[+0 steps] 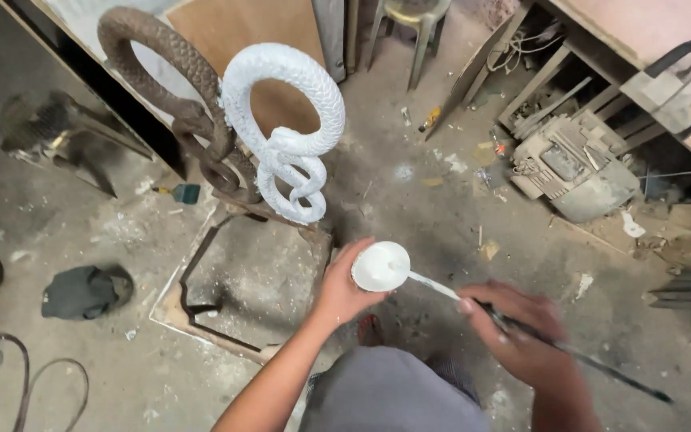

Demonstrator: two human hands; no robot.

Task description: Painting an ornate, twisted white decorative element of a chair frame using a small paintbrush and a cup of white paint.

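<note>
- From the head camera I look down on a dusty workshop floor (409, 216); my left hand (344, 288) is wrapped around a small white cup (381, 266), fingers clamped on its side, the cup's open mouth turned up towards me and coated white inside
- My right hand (521, 332) is closed on a long thin brush (521, 328) — its dark handle runs out lower right past my wrist, its white-smeared front end reaches to the cup's rim; the hand is blurred, so I cannot tell the exact finger placement
- The cup sits just in front of my knees, near and below the white snake sculpture (285, 132); that sculpture stands coiled upright, looped at the top, painted white all over
- Just beside it, to the left and touching or overlapping in view, stands a brown snake sculpture (173, 88) of the same shape — unpainted
- Both rise from a flat stone-grey slab (257, 272) splashed with white at its edges
- A dark cap (81, 292) lies on the floor well to the left; a grey machine housing (573, 164) lies at the upper right among wood offcuts
</note>
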